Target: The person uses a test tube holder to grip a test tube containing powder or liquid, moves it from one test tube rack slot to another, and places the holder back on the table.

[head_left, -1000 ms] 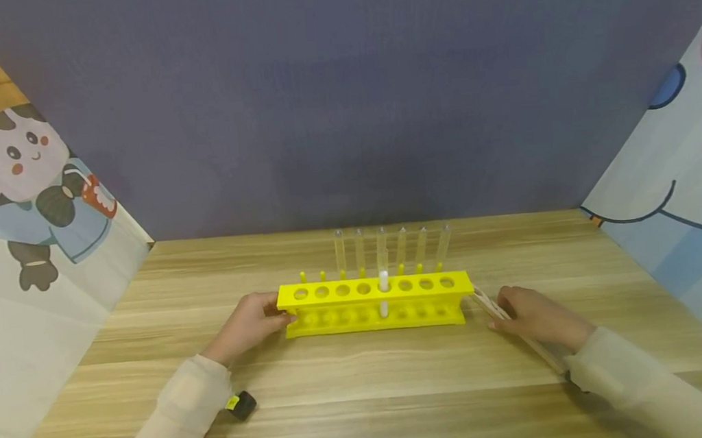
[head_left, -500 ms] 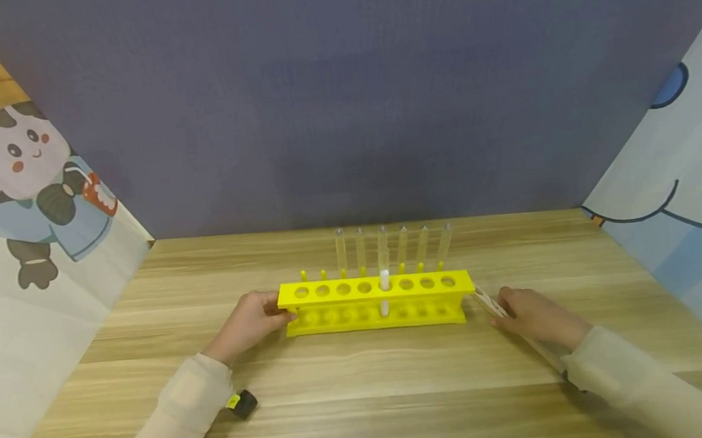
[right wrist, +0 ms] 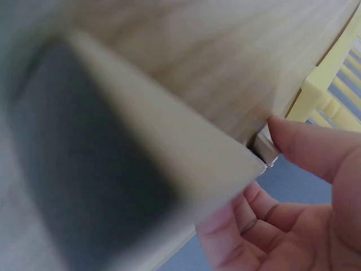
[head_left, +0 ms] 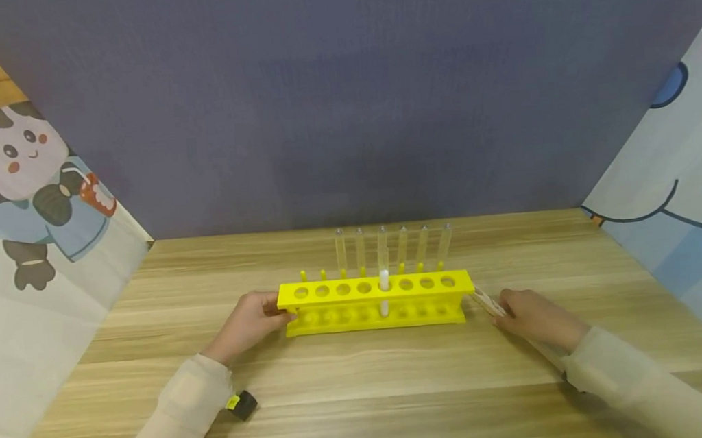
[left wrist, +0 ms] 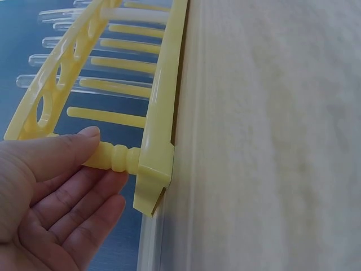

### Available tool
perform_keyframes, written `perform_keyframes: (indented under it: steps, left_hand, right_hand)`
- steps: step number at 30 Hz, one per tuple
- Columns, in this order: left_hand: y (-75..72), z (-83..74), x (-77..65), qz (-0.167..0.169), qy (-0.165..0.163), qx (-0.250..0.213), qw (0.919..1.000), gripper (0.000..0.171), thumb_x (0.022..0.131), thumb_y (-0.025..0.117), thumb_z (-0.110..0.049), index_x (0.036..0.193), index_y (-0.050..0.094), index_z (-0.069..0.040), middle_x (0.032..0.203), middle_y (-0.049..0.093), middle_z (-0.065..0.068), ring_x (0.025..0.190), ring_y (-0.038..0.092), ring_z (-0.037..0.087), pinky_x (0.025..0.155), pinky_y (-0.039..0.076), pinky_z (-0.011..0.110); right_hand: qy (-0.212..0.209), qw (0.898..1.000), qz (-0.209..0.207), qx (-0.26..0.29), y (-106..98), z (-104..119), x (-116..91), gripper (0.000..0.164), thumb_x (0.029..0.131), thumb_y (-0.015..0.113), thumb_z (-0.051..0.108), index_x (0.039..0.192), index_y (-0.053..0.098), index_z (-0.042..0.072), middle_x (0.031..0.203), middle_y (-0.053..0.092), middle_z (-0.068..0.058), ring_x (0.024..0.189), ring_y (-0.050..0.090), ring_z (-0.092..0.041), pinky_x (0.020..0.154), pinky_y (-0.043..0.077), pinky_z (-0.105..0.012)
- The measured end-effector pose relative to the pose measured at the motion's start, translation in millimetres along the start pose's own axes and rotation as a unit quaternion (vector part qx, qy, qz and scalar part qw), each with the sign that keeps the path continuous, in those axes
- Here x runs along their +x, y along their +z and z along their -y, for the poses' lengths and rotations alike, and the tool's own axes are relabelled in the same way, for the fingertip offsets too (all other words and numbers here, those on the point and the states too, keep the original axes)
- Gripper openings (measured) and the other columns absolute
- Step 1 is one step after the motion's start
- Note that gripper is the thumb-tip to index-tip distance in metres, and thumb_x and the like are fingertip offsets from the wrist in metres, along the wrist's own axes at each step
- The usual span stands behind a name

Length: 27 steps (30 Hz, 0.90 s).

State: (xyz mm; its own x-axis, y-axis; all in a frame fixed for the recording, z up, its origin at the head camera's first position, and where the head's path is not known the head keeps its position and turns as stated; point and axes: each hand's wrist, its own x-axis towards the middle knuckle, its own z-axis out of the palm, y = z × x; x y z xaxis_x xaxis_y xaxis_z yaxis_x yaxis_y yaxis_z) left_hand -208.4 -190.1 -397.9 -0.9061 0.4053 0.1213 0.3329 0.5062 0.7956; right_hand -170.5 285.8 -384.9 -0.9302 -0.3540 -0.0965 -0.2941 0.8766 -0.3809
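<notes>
A yellow test tube rack [head_left: 374, 289] stands on the table, several clear test tubes [head_left: 403, 246] upside down on its rear pegs. One white stick-like piece [head_left: 384, 282] is upright in a hole right of the middle. At the rack's left end my left hand [head_left: 249, 325] pinches the end post [left wrist: 118, 157] between thumb and fingers. My right hand [head_left: 538, 318], beside the right end, holds a slim pale wooden clamp [head_left: 487, 301] whose tip lies close to the rack. In the right wrist view the clamp [right wrist: 186, 130] looms blurred, with a metal bit near the thumb.
Wood-grain table [head_left: 372, 410] lies beneath everything, with a dark grey wall [head_left: 342, 109] behind it. Cartoon-printed panels flank it left and right. A small black object with a yellow patch [head_left: 242, 405] sits by the left cuff.
</notes>
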Motion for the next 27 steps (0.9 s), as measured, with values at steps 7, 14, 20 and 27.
perform_keyframes:
  steps: [7, 14, 20, 27]
  left_hand:
    - [-0.1, -1.1, -0.3, -0.001, -0.002, 0.007, 1.0000, 0.021, 0.083, 0.072, -0.011, 0.104, 0.071, -0.008, 0.107, 0.069, 0.008, 0.094, 0.065, 0.018, 0.079, 0.055, 0.026]
    - [0.3, -2.7, -0.8, 0.000, -0.009, 0.004, 0.9999, 0.021, 0.083, 0.072, -0.011, 0.104, 0.071, -0.009, 0.107, 0.069, 0.007, 0.095, 0.064, 0.017, 0.080, 0.054, 0.027]
    - [0.6, 0.4, 0.3, 0.000, -0.004, 0.009, 1.0000, 0.021, 0.083, 0.071, -0.011, 0.104, 0.071, -0.010, 0.107, 0.069, 0.006, 0.095, 0.064, 0.017, 0.081, 0.054, 0.028]
    - [0.2, -0.4, -0.9, -0.001, -0.003, 0.009, 1.0000, 0.020, 0.084, 0.072, -0.013, 0.103, 0.071, -0.010, 0.107, 0.069, 0.006, 0.096, 0.064, 0.017, 0.082, 0.054, 0.030]
  right_hand:
    - [0.000, 1.000, -0.001, -0.001, 0.3, 1.2, -0.5, 0.022, 0.087, 0.065, 0.016, 0.078, 0.047, 0.007, 0.062, 0.045, 0.001, 0.054, 0.040, -0.011, 0.045, 0.036, -0.022]
    - [-0.017, 1.000, -0.013, -0.007, 1.1, 0.3, -1.4, 0.025, 0.087, 0.066, 0.015, 0.077, 0.044, 0.007, 0.061, 0.042, 0.002, 0.053, 0.036, -0.009, 0.045, 0.032, -0.021]
    - [-0.019, 1.000, -0.016, -0.010, 1.5, 0.4, -1.2, 0.027, 0.087, 0.066, 0.014, 0.075, 0.042, 0.008, 0.061, 0.039, 0.003, 0.053, 0.035, -0.010, 0.046, 0.031, -0.021]
    - [-0.023, 0.999, -0.028, -0.017, -0.1, 0.1, -1.4, 0.025, 0.086, 0.067, 0.014, 0.076, 0.044, 0.008, 0.061, 0.041, 0.003, 0.054, 0.036, -0.010, 0.047, 0.032, -0.022]
